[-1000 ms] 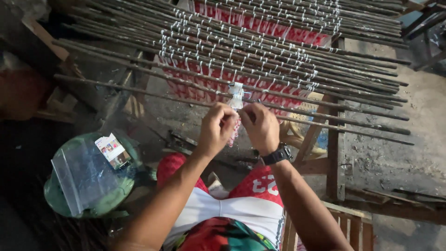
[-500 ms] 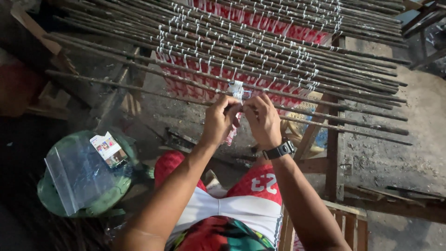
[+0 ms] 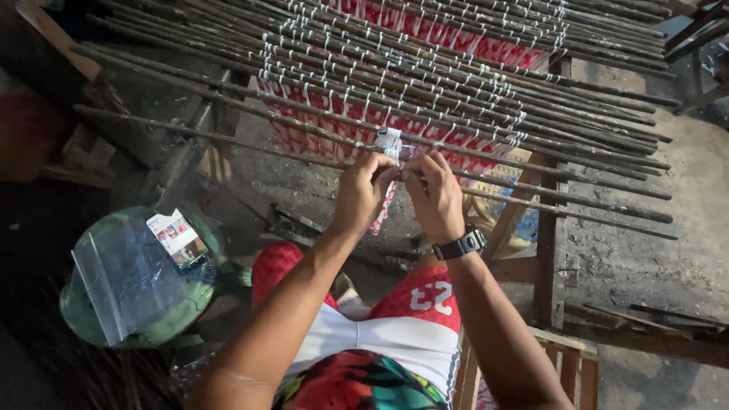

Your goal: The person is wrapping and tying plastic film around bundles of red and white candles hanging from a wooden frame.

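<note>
1. Nearest the camera, the person's lap shows red-and-white shorts (image 3: 410, 304) and a patterned garment; both forearms reach up and away from it.
2. To the left of the arms, well apart from either grip, a green round basin (image 3: 91, 319) sits on the floor with a clear plastic bag (image 3: 125, 273) and a small printed packet (image 3: 177, 235) lying on it. Against the earlier pictures it sits a little lower and further left in the view, as the head camera has shifted.
3. The left hand (image 3: 363, 193) and the right hand (image 3: 434, 197) meet side by side, fingertips pinched together on a white string tie (image 3: 391, 144) wrapped around one thin bamboo stick (image 3: 228, 140). Both grips are closed on the tie; a black wristwatch (image 3: 461, 244) is on the right wrist.
4. A red-and-white strip (image 3: 383, 209) hangs below the hands, between the two grips.
5. Compared with a second ago, the hands have risen slightly toward the stick, and the tie now sits tight at the stick, just above the fingertips.
6. Beyond the grips, rows of bamboo sticks (image 3: 471, 83) bound with white ties lie across a wooden frame (image 3: 547, 228), with red-and-white material beneath them.
</note>
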